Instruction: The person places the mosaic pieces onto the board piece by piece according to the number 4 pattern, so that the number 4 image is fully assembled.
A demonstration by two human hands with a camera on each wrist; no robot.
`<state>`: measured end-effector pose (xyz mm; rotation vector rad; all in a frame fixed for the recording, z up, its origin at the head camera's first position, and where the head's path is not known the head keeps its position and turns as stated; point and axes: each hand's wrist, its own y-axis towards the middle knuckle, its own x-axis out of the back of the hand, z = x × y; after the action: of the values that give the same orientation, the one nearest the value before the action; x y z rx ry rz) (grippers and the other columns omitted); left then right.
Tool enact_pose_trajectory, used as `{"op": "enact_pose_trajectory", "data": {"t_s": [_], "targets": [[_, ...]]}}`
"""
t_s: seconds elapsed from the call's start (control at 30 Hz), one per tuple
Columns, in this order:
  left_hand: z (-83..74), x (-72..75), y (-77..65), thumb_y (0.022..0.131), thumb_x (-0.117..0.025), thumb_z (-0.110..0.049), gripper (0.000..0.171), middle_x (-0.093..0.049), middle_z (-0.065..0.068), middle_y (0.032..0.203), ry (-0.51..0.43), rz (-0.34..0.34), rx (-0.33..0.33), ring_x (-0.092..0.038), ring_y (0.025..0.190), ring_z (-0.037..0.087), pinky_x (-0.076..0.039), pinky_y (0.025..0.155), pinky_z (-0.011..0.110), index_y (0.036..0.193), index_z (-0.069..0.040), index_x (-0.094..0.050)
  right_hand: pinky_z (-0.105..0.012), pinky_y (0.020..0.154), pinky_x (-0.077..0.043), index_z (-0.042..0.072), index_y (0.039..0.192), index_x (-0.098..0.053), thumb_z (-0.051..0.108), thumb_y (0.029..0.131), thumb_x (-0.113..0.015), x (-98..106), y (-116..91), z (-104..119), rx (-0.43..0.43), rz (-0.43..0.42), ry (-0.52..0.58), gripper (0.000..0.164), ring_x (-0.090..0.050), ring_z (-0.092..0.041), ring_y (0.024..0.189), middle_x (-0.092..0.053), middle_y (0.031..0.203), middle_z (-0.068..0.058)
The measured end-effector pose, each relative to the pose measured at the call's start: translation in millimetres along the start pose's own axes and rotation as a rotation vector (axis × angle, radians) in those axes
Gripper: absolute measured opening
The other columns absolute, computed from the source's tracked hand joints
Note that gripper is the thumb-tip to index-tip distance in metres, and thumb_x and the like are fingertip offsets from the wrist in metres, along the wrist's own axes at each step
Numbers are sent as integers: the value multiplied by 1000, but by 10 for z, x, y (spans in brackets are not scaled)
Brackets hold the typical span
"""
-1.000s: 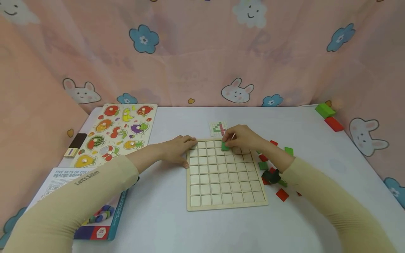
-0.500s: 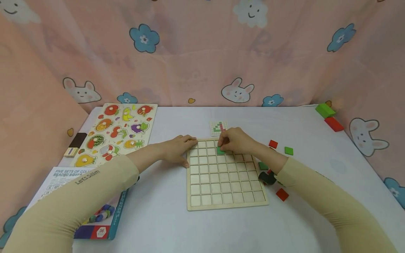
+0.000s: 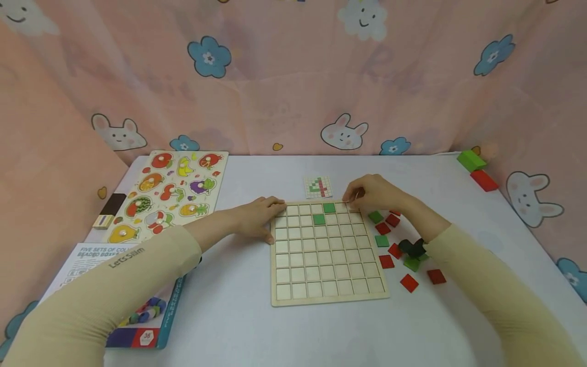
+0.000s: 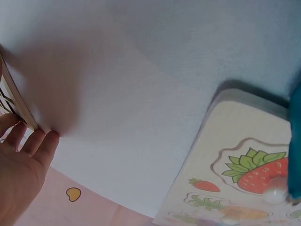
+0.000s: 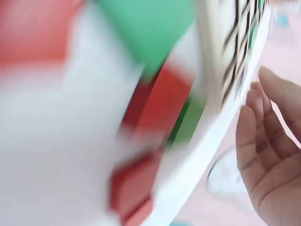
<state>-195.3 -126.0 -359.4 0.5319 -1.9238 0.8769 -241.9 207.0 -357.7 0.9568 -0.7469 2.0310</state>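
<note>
A wooden grid board [image 3: 298, 260] lies flat on the white table. Two green square tiles sit in its cells: one tile [image 3: 329, 208] in the top row, the other tile [image 3: 319, 219] one row nearer and one column left. My left hand [image 3: 256, 218] rests at the board's far left corner, fingertips on the corner and thumb against the left side. Over the far right corner is my right hand [image 3: 373, 192], its fingers loosely bent with nothing between them, as the right wrist view also shows. Behind the board lies a small pattern card [image 3: 317, 187] with green and red squares.
Several loose red tiles [image 3: 409, 283] and green tiles [image 3: 381, 240] lie right of the board. A green block [image 3: 471, 160] and a red block [image 3: 483, 180] stand at the far right. On the left are a fruit puzzle board [image 3: 181, 178] and a box [image 3: 167, 311].
My right hand let go of a green tile, which now sits in the second row, and moved right to the board's far corner. My left hand stayed put.
</note>
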Motion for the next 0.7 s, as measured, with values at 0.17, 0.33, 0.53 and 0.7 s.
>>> {"op": "enact_pose_trajectory", "data": {"t_s": [0.17, 0.33, 0.53, 0.7], "targets": [[-20, -27, 16, 84, -76, -34, 93, -30, 18, 156, -17, -23, 18, -33, 145, 33, -31, 122, 45, 156, -3, -25, -28, 75, -51, 13, 97, -76, 9, 86, -70, 176, -183, -320, -87, 42, -18, 12, -59, -18, 84, -71, 91, -3], [-33, -48, 17, 84, -77, -32, 93, -31, 17, 155, -12, -39, 35, -34, 143, 31, -35, 119, 45, 156, -4, -25, -28, 75, -51, 13, 99, -76, 11, 85, -73, 233, -292, -475, -139, 111, 22, 15, -57, -19, 87, -71, 96, -5], [-36, -63, 20, 83, -77, -32, 93, -29, 17, 157, -3, -55, 29, -33, 143, 30, -35, 119, 44, 155, -1, -27, -27, 69, -52, 13, 96, -75, 11, 81, -78, 186, -312, -482, -113, 140, 41, 16, -56, -19, 85, -69, 92, -6], [-37, -61, 30, 82, -78, -34, 94, -31, 16, 157, 16, -59, 19, -35, 143, 31, -35, 119, 44, 154, 0, -28, -27, 71, -50, 15, 94, -74, 10, 80, -80, 136, -290, -458, -88, 136, -7, 16, -55, -18, 84, -66, 88, -4]]}}
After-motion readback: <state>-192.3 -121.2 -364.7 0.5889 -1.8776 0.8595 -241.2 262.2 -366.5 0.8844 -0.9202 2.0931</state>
